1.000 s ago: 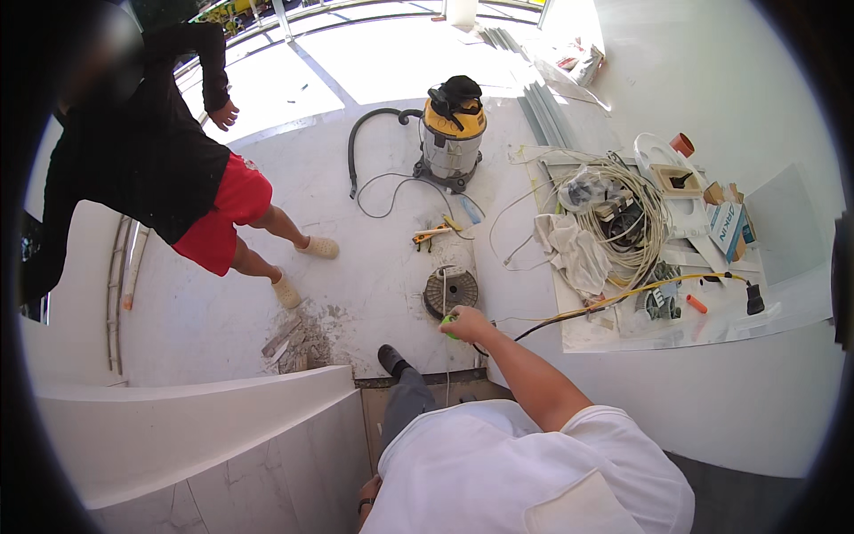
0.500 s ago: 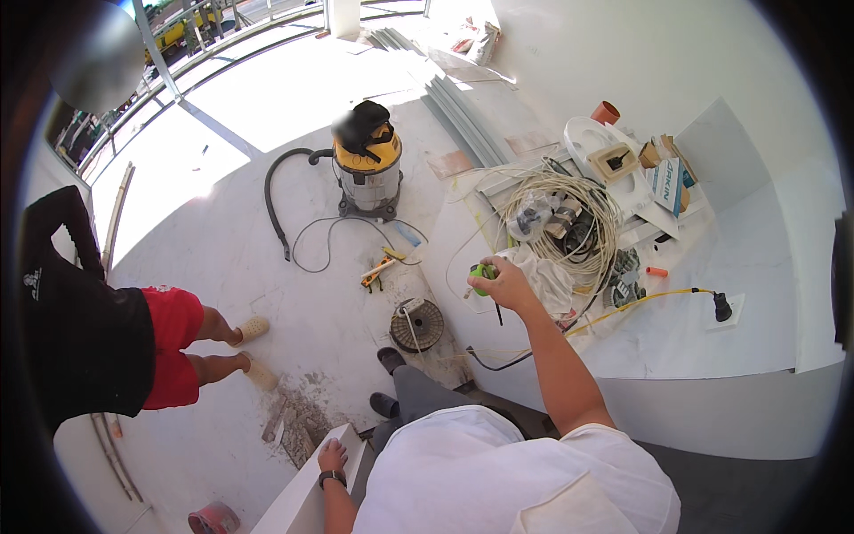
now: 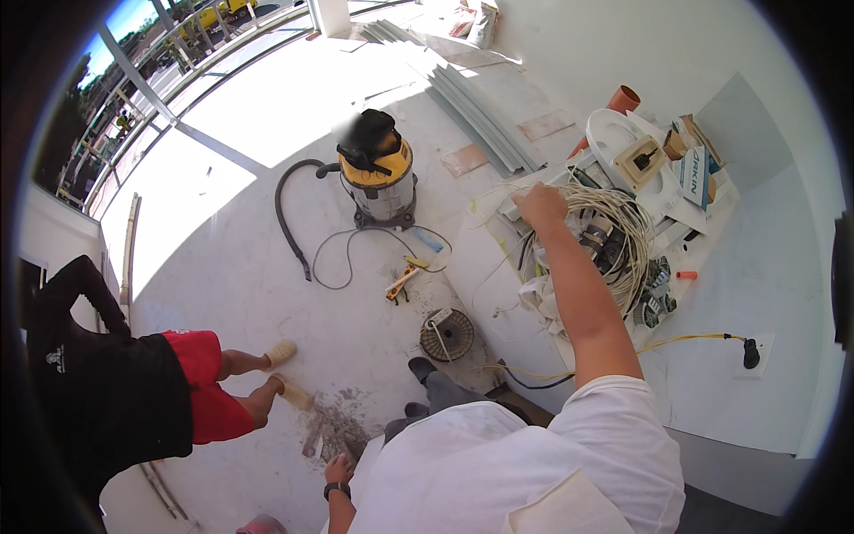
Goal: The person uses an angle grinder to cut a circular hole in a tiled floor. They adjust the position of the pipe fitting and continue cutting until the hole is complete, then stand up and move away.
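My right hand (image 3: 541, 206) reaches out over the left edge of a large coil of cream cable (image 3: 627, 227) on the white ledge. Its fingers are bent downward and closed; whatever they hold is hidden beneath them. Pale pieces and a crumpled white plastic bag (image 3: 539, 301) lie around it. Low in the view, my left hand (image 3: 338, 468), with a dark watch on the wrist, rests at the edge of a white block (image 3: 368, 456), fingers laid out and holding nothing.
A yellow and grey shop vacuum (image 3: 384, 182) stands ahead, its black hose on the floor. A round cable reel (image 3: 447, 335) sits near my feet. Grey metal profiles (image 3: 471, 116) lie beyond. To the left stands a person in red shorts (image 3: 200, 383). A black plug (image 3: 751, 354) is in the ledge.
My right hand has moved forward from the near side of the coil to its left edge. The green tape measure it held is out of sight. My left hand stays low by the block.
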Available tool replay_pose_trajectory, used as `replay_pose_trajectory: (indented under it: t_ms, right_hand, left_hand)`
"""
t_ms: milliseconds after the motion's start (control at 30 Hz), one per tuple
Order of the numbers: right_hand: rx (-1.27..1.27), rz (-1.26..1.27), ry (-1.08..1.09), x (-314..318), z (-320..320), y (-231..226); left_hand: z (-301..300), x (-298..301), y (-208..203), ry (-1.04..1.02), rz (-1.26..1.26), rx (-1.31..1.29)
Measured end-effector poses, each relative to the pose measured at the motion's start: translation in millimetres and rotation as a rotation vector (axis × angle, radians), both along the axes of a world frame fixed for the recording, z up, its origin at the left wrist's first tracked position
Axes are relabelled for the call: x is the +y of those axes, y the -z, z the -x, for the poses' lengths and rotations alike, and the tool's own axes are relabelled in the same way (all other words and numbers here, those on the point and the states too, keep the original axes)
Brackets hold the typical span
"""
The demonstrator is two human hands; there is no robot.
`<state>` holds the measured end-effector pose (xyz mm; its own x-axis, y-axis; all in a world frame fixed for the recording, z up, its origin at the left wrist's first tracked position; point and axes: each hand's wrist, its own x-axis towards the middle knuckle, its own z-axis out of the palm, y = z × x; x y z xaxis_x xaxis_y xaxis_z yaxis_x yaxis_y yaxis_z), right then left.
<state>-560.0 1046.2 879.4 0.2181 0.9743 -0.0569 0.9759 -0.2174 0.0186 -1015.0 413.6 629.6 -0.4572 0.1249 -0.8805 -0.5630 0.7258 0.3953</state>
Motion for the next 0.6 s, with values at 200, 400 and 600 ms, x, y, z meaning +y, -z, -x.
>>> replay_pose_trajectory:
  t_ms: [200, 400, 600]
  right_hand:
    - [0.237, 0.230, -0.224, -109, -24, -26]
    - [-0.153, -0.096, -0.023, -208, -47, 34]
    - [0.308, -0.055, 0.215, -211, -113, -29]
  left_hand:
    - [-6, -8, 7, 0.054, 0.154, -0.046]
    - [1, 21, 25, 0.011, 0.143, -0.146]
    - [68, 85, 30, 0.283, 0.100, -0.035]
